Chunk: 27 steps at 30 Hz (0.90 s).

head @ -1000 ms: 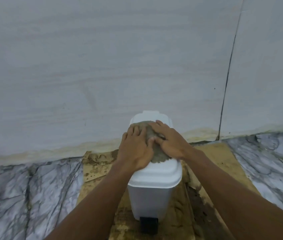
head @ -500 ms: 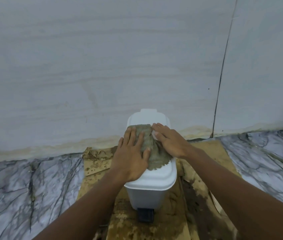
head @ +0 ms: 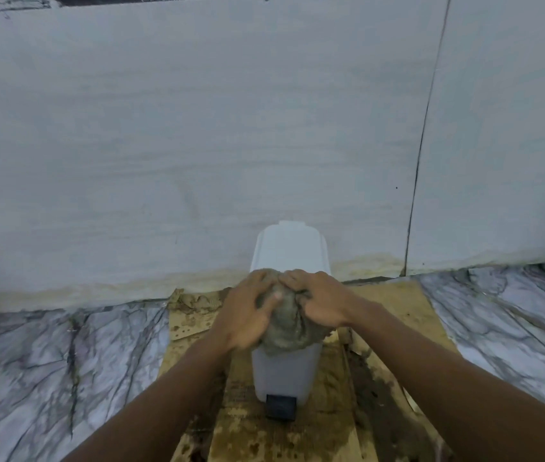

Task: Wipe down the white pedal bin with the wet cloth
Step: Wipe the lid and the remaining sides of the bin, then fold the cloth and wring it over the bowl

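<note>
The white pedal bin (head: pixel 289 251) stands against the wall with its lid closed and its black pedal (head: pixel 280 406) facing me. A grey-brown wet cloth (head: pixel 286 323) lies bunched on the near half of the lid and hangs slightly over the front edge. My left hand (head: pixel 246 311) grips the cloth from the left with curled fingers. On the cloth's right side my right hand (head: pixel 319 303) does the same. The two sets of fingertips meet at the cloth's far edge. The far half of the lid is bare.
The bin sits on stained, damp brown cardboard (head: pixel 397 305) laid over a grey-veined marble floor (head: pixel 64 361). A pale wall (head: pixel 198 145) rises directly behind it, with a dark vertical seam (head: pixel 421 161) to the right. Crumpled cardboard scraps (head: pixel 194 300) lie left of the bin.
Both hands have pulled the cloth toward me from the far part of the lid to its near edge, gathering it from flat into a bunch. The lid's far half is now uncovered.
</note>
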Available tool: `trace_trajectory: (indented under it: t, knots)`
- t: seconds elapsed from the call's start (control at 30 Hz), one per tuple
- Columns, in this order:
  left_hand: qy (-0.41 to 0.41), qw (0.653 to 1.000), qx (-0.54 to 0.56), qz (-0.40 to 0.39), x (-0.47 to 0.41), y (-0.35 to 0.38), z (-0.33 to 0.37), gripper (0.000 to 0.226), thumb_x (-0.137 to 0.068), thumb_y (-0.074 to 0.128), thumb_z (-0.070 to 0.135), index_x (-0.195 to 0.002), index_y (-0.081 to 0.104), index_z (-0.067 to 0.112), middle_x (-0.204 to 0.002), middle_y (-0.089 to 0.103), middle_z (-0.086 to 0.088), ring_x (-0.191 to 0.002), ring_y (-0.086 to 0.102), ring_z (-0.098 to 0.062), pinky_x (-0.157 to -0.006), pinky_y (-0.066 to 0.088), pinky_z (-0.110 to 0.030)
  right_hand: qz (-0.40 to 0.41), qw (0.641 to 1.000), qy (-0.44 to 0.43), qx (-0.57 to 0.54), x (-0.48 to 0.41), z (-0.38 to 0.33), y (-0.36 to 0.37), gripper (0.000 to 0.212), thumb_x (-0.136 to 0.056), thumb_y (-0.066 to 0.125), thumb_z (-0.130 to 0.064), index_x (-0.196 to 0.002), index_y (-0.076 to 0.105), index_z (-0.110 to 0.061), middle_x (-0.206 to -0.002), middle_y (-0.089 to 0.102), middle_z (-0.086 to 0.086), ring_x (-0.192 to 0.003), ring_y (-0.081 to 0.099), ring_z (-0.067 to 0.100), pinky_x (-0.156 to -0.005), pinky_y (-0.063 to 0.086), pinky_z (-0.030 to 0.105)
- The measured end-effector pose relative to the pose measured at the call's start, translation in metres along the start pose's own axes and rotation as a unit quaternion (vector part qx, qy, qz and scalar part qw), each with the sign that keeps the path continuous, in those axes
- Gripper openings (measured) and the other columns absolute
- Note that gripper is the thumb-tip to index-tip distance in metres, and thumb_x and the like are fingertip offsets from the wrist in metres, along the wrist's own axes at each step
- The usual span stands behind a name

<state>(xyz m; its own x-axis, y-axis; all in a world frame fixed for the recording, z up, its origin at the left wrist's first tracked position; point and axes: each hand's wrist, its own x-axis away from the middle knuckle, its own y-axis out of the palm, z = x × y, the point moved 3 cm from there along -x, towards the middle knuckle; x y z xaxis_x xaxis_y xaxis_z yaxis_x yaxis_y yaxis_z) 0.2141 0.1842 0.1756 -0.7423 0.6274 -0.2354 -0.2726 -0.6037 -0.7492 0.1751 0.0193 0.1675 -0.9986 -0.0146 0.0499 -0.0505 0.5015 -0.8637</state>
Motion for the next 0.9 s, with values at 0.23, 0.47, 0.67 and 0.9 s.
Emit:
trace_trajectory:
  t: [0.23, 0.47, 0.67, 0.9]
  knots:
    - [-0.054, 0.997, -0.025, 0.043, -0.01, -0.002, -0.003, 0.053, -0.089, 0.065, 0.01, -0.14, 0.055, 0.018, -0.125, 0.067, -0.005, -0.111, 0.063, -0.018, -0.091, 0.045, -0.018, 0.129, 0.991, 0.018, 0.019, 0.013, -0.012, -0.001, 0.019, -0.088, 0.066, -0.023, -0.092, 0.078, -0.009, -0.086, 0.076, 0.006, -0.082, 0.069, 0.022, -0.081, 0.058, 0.039]
    - [-0.035, 0.999, -0.002, -0.035, 0.007, -0.008, 0.006, 0.057, -0.077, 0.08, 0.012, -0.129, 0.062, 0.027, -0.087, 0.062, 0.007, -0.069, 0.056, -0.005, -0.06, 0.041, -0.01, 0.137, 0.98, 0.043, -0.136, 0.042, -0.018, -0.009, 0.047, -0.073, 0.083, 0.002, -0.112, 0.068, -0.02, -0.086, 0.066, -0.006, -0.072, 0.063, 0.008, -0.055, 0.048, 0.011]
    - [0.034, 0.997, -0.013, -0.071, 0.025, -0.018, 0.037, 0.036, -0.082, 0.076, 0.019, -0.116, 0.067, 0.029, -0.108, 0.057, 0.019, -0.084, 0.055, -0.002, -0.066, 0.042, -0.014, 0.152, 0.973, 0.002, -0.171, 0.071, -0.025, -0.027, 0.022, -0.077, 0.084, -0.003, -0.09, 0.083, -0.021, -0.085, 0.076, -0.008, -0.072, 0.069, 0.008, -0.059, 0.055, 0.021]
    - [0.02, 0.994, -0.032, -0.102, 0.038, -0.017, 0.046, 0.022, -0.074, 0.084, 0.033, -0.078, 0.065, 0.022, -0.082, 0.063, 0.006, -0.076, 0.06, -0.013, -0.067, 0.048, -0.032, 0.158, 0.976, -0.006, -0.147, 0.095, -0.029, -0.041, 0.022, -0.075, 0.084, 0.001, -0.086, 0.079, -0.018, -0.084, 0.076, -0.004, -0.076, 0.07, 0.002, -0.063, 0.052, 0.012]
